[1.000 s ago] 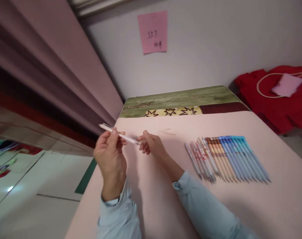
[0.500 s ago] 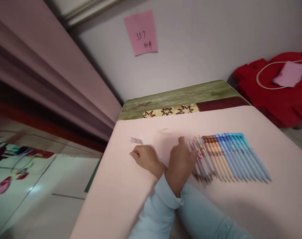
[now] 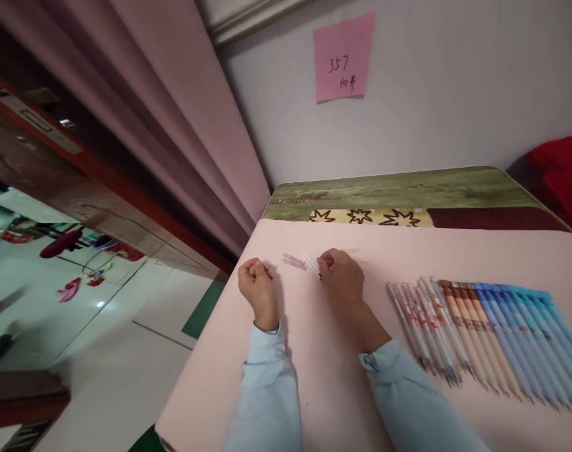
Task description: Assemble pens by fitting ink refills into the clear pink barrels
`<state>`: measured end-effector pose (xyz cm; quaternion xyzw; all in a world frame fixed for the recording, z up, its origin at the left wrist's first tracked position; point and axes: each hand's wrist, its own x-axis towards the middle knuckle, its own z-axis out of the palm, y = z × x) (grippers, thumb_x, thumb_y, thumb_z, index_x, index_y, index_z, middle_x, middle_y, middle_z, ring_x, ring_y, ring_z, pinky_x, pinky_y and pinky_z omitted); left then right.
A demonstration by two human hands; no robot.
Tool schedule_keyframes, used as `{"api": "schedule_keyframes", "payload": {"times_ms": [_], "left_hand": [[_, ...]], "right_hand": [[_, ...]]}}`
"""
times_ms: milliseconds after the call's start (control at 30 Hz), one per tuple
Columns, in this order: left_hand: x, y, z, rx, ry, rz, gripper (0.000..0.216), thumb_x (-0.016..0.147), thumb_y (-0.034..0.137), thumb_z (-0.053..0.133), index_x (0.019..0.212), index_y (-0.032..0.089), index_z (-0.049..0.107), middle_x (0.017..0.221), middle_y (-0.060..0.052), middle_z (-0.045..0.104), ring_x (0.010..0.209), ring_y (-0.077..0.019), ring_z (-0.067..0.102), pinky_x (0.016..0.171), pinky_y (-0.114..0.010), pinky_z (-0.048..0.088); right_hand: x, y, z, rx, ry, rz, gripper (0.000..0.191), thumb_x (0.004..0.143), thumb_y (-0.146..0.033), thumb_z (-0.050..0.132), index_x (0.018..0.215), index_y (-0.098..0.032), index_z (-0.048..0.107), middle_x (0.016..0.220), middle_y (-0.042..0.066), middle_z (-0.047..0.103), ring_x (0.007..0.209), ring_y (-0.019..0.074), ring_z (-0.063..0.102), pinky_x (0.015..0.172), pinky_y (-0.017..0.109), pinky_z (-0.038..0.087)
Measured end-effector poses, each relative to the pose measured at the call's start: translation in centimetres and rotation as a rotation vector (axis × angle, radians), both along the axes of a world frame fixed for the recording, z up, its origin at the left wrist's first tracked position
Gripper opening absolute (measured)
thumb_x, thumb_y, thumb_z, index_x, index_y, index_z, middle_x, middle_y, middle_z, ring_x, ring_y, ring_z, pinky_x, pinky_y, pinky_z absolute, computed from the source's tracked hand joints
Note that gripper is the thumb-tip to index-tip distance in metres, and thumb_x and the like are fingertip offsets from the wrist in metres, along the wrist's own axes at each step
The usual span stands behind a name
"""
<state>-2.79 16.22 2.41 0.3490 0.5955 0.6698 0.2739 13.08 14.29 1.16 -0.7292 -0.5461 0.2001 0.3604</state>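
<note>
My left hand (image 3: 255, 282) rests on the pink table top (image 3: 314, 376) as a closed fist; whatever is inside it is hidden. A little to its right, my right hand (image 3: 343, 276) is closed in a pinch on a thin white pen refill (image 3: 310, 263) that points up and left. A small clear pen part (image 3: 292, 260) lies on the table between the two hands. To the right lies a tidy row of pens (image 3: 478, 333): white-and-red ones, then orange, then blue. Both arms wear light blue sleeves.
The pink top ends at an edge on the left, with tiled floor (image 3: 102, 351) below. Behind it is a green and yellow patterned surface (image 3: 399, 194). A pink note (image 3: 343, 58) hangs on the wall, a pink curtain (image 3: 182, 113) hangs left, and red cloth (image 3: 566, 169) lies far right.
One second ago my left hand held a white pen. It then crossed over to the pen row and is now back at the left as a fist. My right hand now pinches the refill.
</note>
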Motion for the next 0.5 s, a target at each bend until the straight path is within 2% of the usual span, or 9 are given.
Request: {"api": "schedule_keyframes", "payload": {"times_ms": [100,200,267,367,500], "left_hand": [[-1.9,0.5,-2.1,-0.076,0.322,-0.033,0.011,0.082,0.024,0.058,0.091,0.018,0.061,0.08,-0.003,0.062,0.067,-0.0153,0.057,0.069,-0.03,0.047],[-1.7,0.3,-2.4,-0.09,0.67,-0.164,0.016,0.081,0.018,0.056,0.093,0.019,0.067,0.103,-0.01,0.065,0.095,-0.0243,0.059,0.089,-0.04,0.045],[-1.3,0.0,-2.1,-0.137,0.823,-0.251,0.019,0.082,0.016,0.053,0.093,0.02,0.068,0.108,-0.012,0.065,0.107,-0.0293,0.056,0.095,-0.046,0.04],[-0.9,-0.3,-1.7,-0.215,0.918,-0.348,0.026,0.084,0.012,0.049,0.1,0.021,0.068,0.114,-0.012,0.066,0.113,-0.0326,0.052,0.097,-0.049,0.036],[-1.2,-0.3,-1.7,-0.216,0.951,-0.417,0.029,0.084,0.009,0.047,0.103,0.022,0.065,0.115,-0.01,0.068,0.114,-0.032,0.052,0.097,-0.049,0.032]], "right_hand": [[-0.4,-0.3,-0.2,-0.014,-0.099,0.076,0.014,0.091,-0.029,0.058,0.087,-0.024,0.07,0.091,0.001,0.067,0.078,0.0146,0.059,0.062,0.027,0.031],[-0.7,-0.6,-0.2,-0.047,-0.177,0.115,0.013,0.092,-0.03,0.058,0.089,-0.025,0.07,0.093,0.0,0.066,0.078,0.014,0.059,0.061,0.028,0.03],[-0.7,-0.7,-0.1,-0.076,-0.201,0.129,0.012,0.09,-0.03,0.06,0.088,-0.024,0.07,0.091,0.0,0.066,0.078,0.014,0.059,0.061,0.027,0.03],[-0.7,-0.7,0.1,-0.113,-0.207,0.146,0.011,0.088,-0.032,0.063,0.086,-0.024,0.07,0.089,0.0,0.066,0.079,0.0144,0.059,0.063,0.027,0.032],[-0.8,-0.7,0.3,-0.159,-0.243,0.168,0.013,0.085,-0.036,0.065,0.086,-0.024,0.07,0.09,0.001,0.067,0.081,0.0158,0.061,0.065,0.027,0.034]]}}
